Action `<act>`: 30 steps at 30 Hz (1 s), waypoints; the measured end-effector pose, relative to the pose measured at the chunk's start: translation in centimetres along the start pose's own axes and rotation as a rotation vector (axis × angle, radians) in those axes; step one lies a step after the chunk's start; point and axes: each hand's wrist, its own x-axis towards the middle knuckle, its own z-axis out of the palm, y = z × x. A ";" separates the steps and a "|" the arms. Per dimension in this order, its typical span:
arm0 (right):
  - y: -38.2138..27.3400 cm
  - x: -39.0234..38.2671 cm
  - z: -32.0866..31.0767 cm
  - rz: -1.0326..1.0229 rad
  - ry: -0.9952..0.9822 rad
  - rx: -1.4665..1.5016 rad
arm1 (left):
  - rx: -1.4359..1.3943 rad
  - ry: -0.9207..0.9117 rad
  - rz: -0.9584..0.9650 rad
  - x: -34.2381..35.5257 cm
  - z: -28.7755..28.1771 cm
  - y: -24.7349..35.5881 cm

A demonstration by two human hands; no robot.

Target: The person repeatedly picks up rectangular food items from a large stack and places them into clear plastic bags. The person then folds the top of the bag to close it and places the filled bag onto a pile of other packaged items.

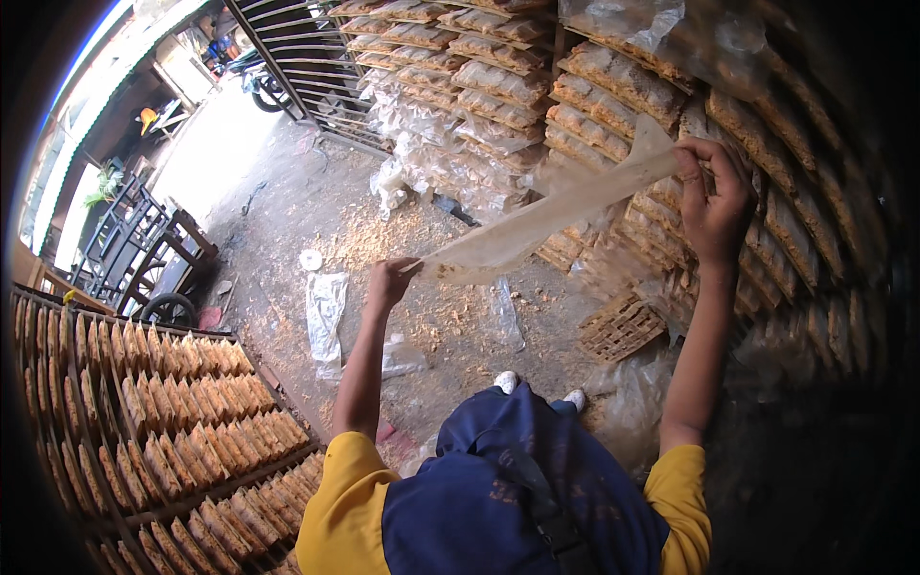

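L hand (391, 280) pinched one end of cloudy plastic sheet (546, 227), R hand (716, 199) the other; sheet spanned betw. them above littered floor (268, 240). Poss. risks: tear if overpulled; dirt pickup if grip slipped.

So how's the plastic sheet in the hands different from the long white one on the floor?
The held sheet stretches from left hand to right hand; the floor sheet lies wrinkled. The held sheet looks beige, the floor sheet whiter. Both look like thin plastic.
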 end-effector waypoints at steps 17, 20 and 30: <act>-7.7 -6.3 11.4 -0.027 -0.258 0.279 | -0.138 0.090 0.630 7.2 -3.8 20.2; -8.0 -5.5 11.9 -0.024 -0.242 0.352 | -0.045 0.079 0.653 6.7 -4.5 20.1; -4.1 -4.9 9.8 0.078 -0.125 0.318 | 0.120 0.021 0.120 2.7 -6.3 3.2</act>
